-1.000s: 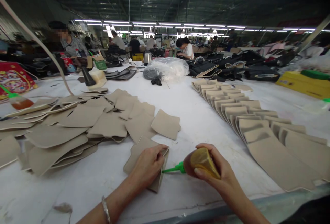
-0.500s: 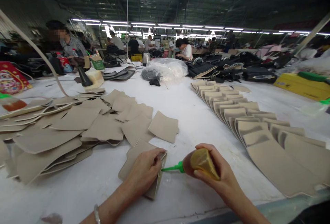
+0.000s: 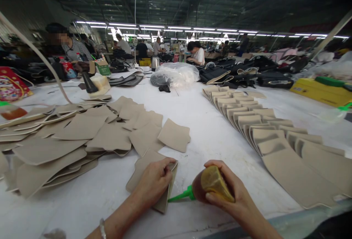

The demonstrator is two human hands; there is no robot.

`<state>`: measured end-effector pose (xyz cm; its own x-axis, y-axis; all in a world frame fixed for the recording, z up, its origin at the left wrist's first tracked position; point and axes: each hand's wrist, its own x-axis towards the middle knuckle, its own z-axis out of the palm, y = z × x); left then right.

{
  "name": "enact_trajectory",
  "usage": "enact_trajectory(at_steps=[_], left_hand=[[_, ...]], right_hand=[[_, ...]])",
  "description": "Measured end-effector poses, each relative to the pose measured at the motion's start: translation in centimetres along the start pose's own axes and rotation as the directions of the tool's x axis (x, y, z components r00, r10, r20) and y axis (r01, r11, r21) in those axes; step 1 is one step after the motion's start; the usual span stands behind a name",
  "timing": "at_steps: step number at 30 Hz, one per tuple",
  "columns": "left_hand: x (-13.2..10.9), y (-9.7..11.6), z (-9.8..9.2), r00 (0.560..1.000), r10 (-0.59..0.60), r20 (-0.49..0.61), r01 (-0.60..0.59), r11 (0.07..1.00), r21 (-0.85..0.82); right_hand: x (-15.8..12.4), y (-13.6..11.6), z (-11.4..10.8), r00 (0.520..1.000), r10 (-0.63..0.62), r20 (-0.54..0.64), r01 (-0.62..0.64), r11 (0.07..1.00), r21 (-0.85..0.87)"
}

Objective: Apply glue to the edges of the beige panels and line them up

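Observation:
My left hand (image 3: pixel 155 180) grips a beige fabric-like panel (image 3: pixel 140 164) on the white table, its fingers closed over the top of the right edge, where a flap is folded back. In my right hand (image 3: pixel 232 186) is a squeeze bottle (image 3: pixel 210 184) of amber liquid, probably glue, tilted on its side. Its green nozzle (image 3: pixel 181 195) points left, and the tip is at the lower part of the panel's right edge. A single loose panel (image 3: pixel 174 135) lies just beyond my left hand.
A heap of beige panels (image 3: pixel 79 125) spreads over the left side. Overlapping folded panels (image 3: pixel 247 121) run in a row on the right. Farther back are a clear plastic bag (image 3: pixel 181 76), black bags (image 3: pixel 228 70) and a yellow box (image 3: pixel 319 90). People work beyond.
My right hand has brought the bottle's nozzle down along the panel's edge, toward the near corner. My left hand keeps its hold on the panel.

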<state>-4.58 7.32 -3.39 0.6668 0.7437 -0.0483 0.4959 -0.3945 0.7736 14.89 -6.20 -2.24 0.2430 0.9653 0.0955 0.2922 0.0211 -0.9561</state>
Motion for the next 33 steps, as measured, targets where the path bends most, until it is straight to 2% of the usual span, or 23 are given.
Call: enact_trajectory(at_steps=[5, 10, 14, 20, 24, 28, 30, 33], left_hand=[[0.0, -0.2, 0.1, 1.000, 0.006, -0.009, -0.006, 1.000, -0.021], [0.1, -0.5, 0.3, 1.000, 0.006, -0.012, -0.006, 1.000, -0.022], [0.1, -0.6, 0.3, 1.000, 0.011, -0.019, -0.011, 1.000, -0.022], [0.1, -0.6, 0.1, 1.000, 0.017, 0.011, -0.016, 0.998, -0.053], [0.1, -0.2, -0.1, 1.000, 0.004, 0.023, -0.002, 0.998, -0.056], [0.2, 0.2, -0.2, 1.000, -0.007, 0.021, 0.008, 0.999, -0.040], [0.1, 0.4, -0.3, 1.000, -0.010, 0.023, 0.010, 0.999, -0.038], [0.1, 0.4, -0.3, 1.000, -0.010, 0.027, 0.011, 0.999, -0.042]], right_hand=[[-0.4, 0.1, 0.3, 0.997, 0.012, -0.075, -0.013, 1.000, -0.012], [-0.8, 0.1, 0.5, 1.000, 0.008, 0.010, -0.008, 1.000, 0.009], [-1.1, 0.2, 0.7, 0.998, 0.028, -0.052, -0.027, 1.000, 0.008], [-1.1, 0.5, 0.9, 0.999, 0.020, 0.030, -0.023, 0.996, 0.088], [0.3, 0.8, 0.4, 0.996, -0.009, -0.084, 0.008, 1.000, -0.006], [2.0, 0.9, -0.3, 0.973, -0.044, -0.226, 0.023, 0.995, -0.096], [2.2, 0.7, -0.4, 0.967, -0.057, -0.250, 0.027, 0.992, -0.123], [1.7, 0.3, -0.3, 0.974, -0.039, -0.222, 0.016, 0.994, -0.106]])
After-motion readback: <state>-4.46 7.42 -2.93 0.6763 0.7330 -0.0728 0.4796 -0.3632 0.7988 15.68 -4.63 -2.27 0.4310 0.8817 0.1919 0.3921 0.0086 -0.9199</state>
